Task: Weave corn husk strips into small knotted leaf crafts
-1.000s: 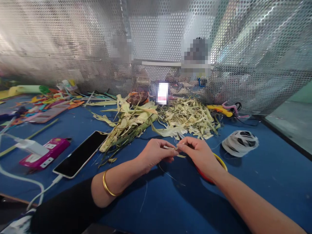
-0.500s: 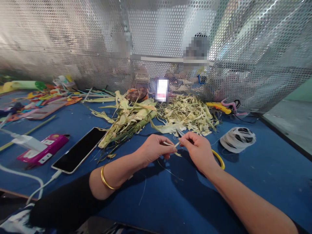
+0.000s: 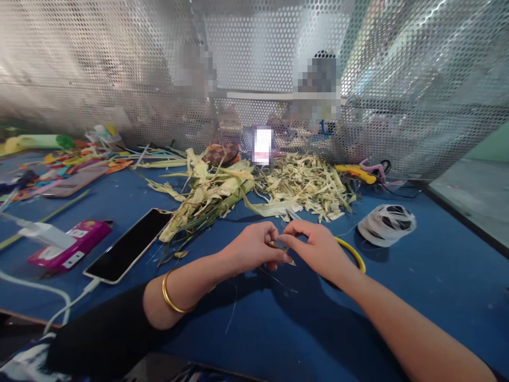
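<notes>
Over the blue tabletop, my left hand, with a gold bangle at the wrist, pinches a narrow strip of dried corn husk whose tip sticks out past the thumb. My right hand is closed in a pinch right against the left fingertips; what sits between its fingers is hidden. A fine thread trails below the left hand. Partly under my right hand lie scissors with a yellow handle, their blade tip showing beyond the knuckles.
Behind my hands lie a bundle of corn husks and a heap of husk scraps. A spool of white thread is at right, near a yellow tool. At left are a phone and a purple power strip. Perforated metal sheet stands behind.
My right fingers have moved left, up against the left fingertips. The husk strip that stretched between both hands is now mostly covered, with its tip under the left hand.
</notes>
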